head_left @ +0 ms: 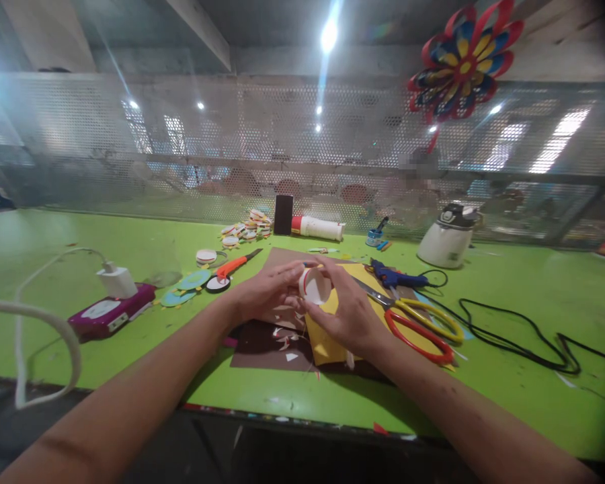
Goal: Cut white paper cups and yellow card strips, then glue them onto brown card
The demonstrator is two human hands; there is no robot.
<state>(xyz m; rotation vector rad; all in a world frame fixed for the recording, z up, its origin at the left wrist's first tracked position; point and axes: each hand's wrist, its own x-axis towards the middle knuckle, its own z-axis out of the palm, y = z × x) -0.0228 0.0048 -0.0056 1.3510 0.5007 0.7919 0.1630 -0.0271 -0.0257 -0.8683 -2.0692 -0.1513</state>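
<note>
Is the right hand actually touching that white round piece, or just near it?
Touching. The head view shows the right hand curled around the white round piece, its thumb against the lower edge.

No lettering can be read; the marks on the blue jar (374, 238) and white jug (444, 240) are too blurred.

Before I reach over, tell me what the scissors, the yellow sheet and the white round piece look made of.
Scissors: blades look like metal, grey with a dull sheen; handles likely smooth plastic, solidly coloured. Yellow sheet: probably matte paper or card, thin and evenly coloured. White round piece: probably matte card, pale and thin-walled; plastic is possible.
</note>
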